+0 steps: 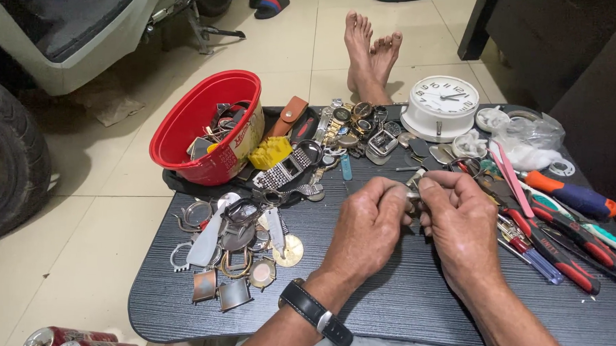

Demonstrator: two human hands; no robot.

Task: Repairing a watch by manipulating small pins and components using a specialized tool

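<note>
My left hand (369, 226) and my right hand (460, 222) meet above the middle of a dark wood-grain table (399, 302). Between their fingertips they pinch a small silvery metal part (414, 191); most of it is hidden by the fingers. A black watch with a metal buckle (315, 313) is on my left wrist. To the left of my left hand lies a pile of watch cases and metal rings (234, 249). Right of my right hand lie red-and-black pliers (558, 253) and screwdrivers.
A red plastic tub (200, 125) of parts stands at the table's far left. Wristwatches (354, 123), a white round clock (441, 106) and a plastic bag (531, 140) line the far edge. My bare feet (370, 56) rest on the tiled floor; a tyre (8, 162) is left.
</note>
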